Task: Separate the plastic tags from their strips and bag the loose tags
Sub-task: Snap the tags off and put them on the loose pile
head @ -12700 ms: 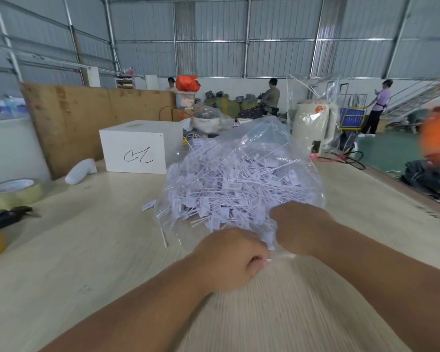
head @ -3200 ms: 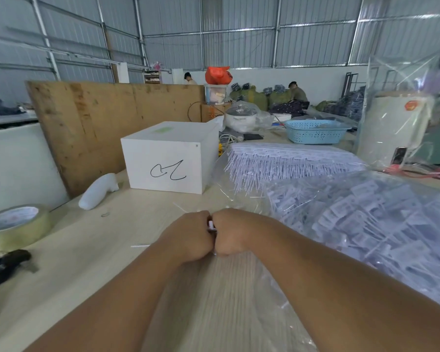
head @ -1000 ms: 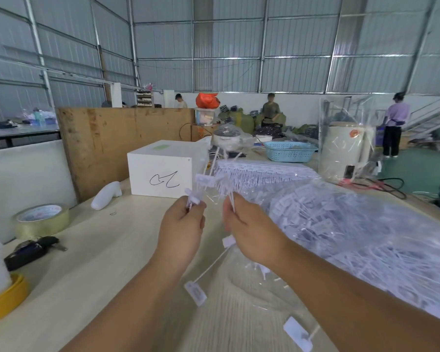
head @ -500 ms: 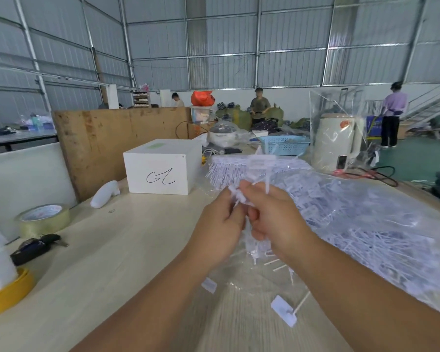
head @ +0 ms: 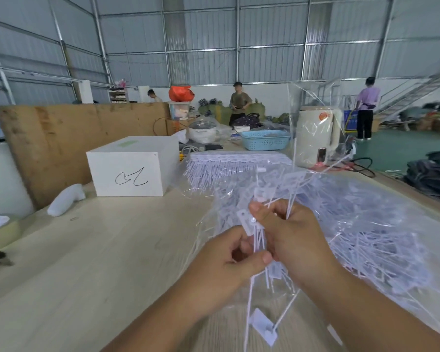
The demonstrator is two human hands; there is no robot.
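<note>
In the head view the step in hand looks like the separating: both hands work a small cluster of plastic tags (head: 258,233) held up over the near middle of the table (head: 92,252). The left hand (head: 229,265) pinches the thin stems between thumb and curled fingers; the right hand (head: 290,232) curls round the upper part of the same cluster. The next move probably calls for a short twist or pull apart, then a drop into the clear bag (head: 371,224) of loose tags lying just to the right. The tags are thin, stiff, whitish plastic, flat rectangular heads on needle-like stems. Uncut strips (head: 229,163) lie farther off, comb-like, beside a white box (head: 130,166)
</note>
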